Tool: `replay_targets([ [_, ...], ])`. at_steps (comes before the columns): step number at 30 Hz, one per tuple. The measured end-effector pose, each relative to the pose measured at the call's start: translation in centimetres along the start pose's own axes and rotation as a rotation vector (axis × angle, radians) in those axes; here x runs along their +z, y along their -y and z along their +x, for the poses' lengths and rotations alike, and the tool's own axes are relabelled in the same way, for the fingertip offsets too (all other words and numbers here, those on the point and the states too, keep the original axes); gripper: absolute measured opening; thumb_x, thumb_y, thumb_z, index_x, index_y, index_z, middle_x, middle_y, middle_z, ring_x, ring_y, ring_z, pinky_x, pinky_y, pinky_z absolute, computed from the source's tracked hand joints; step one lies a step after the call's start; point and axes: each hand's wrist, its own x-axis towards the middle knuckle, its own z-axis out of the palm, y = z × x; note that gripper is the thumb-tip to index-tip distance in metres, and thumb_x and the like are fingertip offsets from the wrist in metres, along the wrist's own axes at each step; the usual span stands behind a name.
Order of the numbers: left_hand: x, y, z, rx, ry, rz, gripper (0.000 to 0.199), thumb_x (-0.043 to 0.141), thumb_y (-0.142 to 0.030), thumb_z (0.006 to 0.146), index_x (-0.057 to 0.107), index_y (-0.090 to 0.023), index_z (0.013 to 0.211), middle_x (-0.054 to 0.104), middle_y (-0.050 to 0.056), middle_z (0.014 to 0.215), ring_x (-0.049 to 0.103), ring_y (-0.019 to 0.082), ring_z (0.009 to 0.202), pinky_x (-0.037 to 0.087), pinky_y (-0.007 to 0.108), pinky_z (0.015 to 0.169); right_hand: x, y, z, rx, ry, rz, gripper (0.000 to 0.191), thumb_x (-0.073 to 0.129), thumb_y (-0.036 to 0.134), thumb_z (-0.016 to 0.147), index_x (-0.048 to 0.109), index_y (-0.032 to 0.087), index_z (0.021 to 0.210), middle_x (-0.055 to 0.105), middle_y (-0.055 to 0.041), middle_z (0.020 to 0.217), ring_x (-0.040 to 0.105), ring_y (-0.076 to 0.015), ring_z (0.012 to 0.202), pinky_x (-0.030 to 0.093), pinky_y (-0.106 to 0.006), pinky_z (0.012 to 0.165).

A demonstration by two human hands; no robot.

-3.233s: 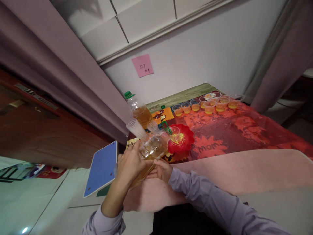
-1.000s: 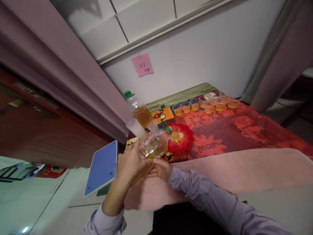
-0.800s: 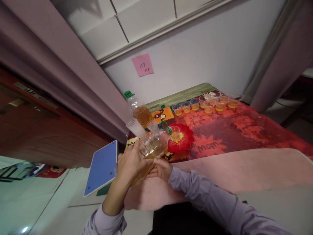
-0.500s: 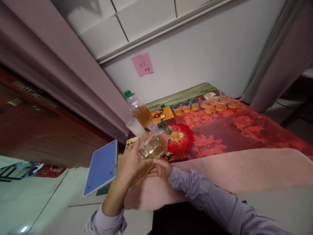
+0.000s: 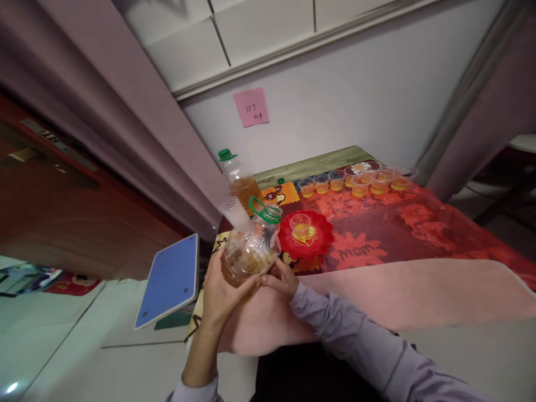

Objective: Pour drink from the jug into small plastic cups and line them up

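A clear plastic bottle [image 5: 251, 251] of pale yellow liquid is between my two hands, its open neck with a green ring handle [image 5: 263, 211] pointing up and away. My left hand [image 5: 220, 287] wraps its left side. On the right side, my right hand [image 5: 282, 279] grips it with the thumb toward the front. Just right of the bottle, a small clear cup [image 5: 300, 226] with some yellow liquid stands on a red scalloped plate [image 5: 322, 245]. Behind the bottle is a stack of clear cups [image 5: 233, 211], leaning.
A second big bottle [image 5: 245, 187] with a green cap stands at the back left. Several small cups [image 5: 360, 185] with yellow liquid line the table's far side. A green cap [image 5: 281, 181] lies near them. A blue board [image 5: 170, 279] is left of the table.
The bottle has gone from tilted toward the cup on the plate to more upright, its green-ringed neck moving up and left. Both hands stay on it.
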Motion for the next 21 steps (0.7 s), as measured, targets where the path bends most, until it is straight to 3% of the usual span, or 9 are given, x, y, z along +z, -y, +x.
replay_targets([
  [4, 0.0, 1.1, -0.6, -0.023, -0.053, -0.052, 0.099, 0.085, -0.059, 0.077, 0.045, -0.018, 0.157, 0.061, 0.021, 0.160, 0.060, 0.039, 0.150, 0.047, 0.057, 0.128, 0.1, 0.4, -1.0, -0.036, 0.097, -0.120, 0.090, 0.093, 0.068, 0.075, 0.060, 0.025, 0.147, 0.078, -0.0117, 0.126, 0.076, -0.0333, 0.118, 0.058, -0.052, 0.108],
  [7, 0.3, 1.5, -1.0, -0.029, -0.075, -0.059, 0.098, 0.081, -0.058, 0.079, 0.043, -0.016, 0.158, 0.058, 0.023, 0.163, 0.055, 0.039, 0.155, 0.043, 0.057, 0.131, -0.5, 1.8, -2.5, -0.047, 0.041, -0.316, 0.076, 0.088, 0.064, 0.084, 0.064, 0.026, 0.146, 0.079, -0.0129, 0.127, 0.078, -0.0323, 0.114, 0.062, -0.051, 0.101],
  [11, 0.7, 1.6, -1.2, -0.075, -0.090, -0.047, 0.102, 0.081, -0.061, 0.077, 0.041, -0.018, 0.160, 0.056, 0.023, 0.165, 0.052, 0.039, 0.158, 0.042, 0.057, 0.132, -3.1, 6.7, -3.8, -0.138, -0.009, -0.799, 0.035, 0.081, 0.052, 0.094, 0.081, 0.027, 0.118, 0.084, -0.0106, 0.107, 0.080, -0.0285, 0.093, 0.064, -0.045, 0.085],
  [14, 0.8, 1.8, -1.3, -0.117, -0.111, -0.068, 0.103, 0.080, -0.065, 0.076, 0.042, -0.021, 0.160, 0.057, 0.020, 0.165, 0.055, 0.039, 0.155, 0.044, 0.057, 0.130, -6.1, 11.6, -2.5, -0.254, -0.100, -1.149, 0.028, 0.074, 0.050, 0.098, 0.083, 0.026, 0.109, 0.084, -0.0086, 0.095, 0.077, -0.0239, 0.080, 0.063, -0.039, 0.080],
  [16, 0.7, 1.9, -1.4, -0.144, -0.133, -0.084, 0.102, 0.079, -0.067, 0.077, 0.042, -0.022, 0.160, 0.057, 0.019, 0.164, 0.056, 0.039, 0.153, 0.045, 0.056, 0.129, -8.2, 14.4, -0.7, -0.297, -0.190, -1.377, 0.035, 0.070, 0.053, 0.100, 0.082, 0.024, 0.116, 0.085, -0.0119, 0.106, 0.079, -0.0267, 0.089, 0.063, -0.042, 0.088],
  [18, 0.7, 1.9, -1.6, -0.165, -0.147, -0.078, 0.103, 0.077, -0.070, 0.078, 0.040, -0.022, 0.161, 0.057, 0.020, 0.165, 0.056, 0.039, 0.154, 0.046, 0.055, 0.129, -10.0, 16.2, 1.3, -0.290, -0.243, -1.599, 0.048, 0.074, 0.057, 0.096, 0.079, 0.020, 0.126, 0.081, -0.0187, 0.127, 0.078, -0.0349, 0.112, 0.061, -0.051, 0.102],
  [21, 0.7, 2.0, -1.9, -0.168, -0.159, -0.041, 0.104, 0.074, -0.072, 0.081, 0.038, -0.019, 0.163, 0.055, 0.022, 0.165, 0.054, 0.039, 0.156, 0.045, 0.054, 0.130, -11.5, 17.0, 3.7, -0.182, -0.224, -1.817, 0.078, 0.084, 0.067, 0.085, 0.074, 0.013, 0.141, 0.064, -0.0280, 0.156, 0.062, -0.0463, 0.144, 0.047, -0.063, 0.123],
])
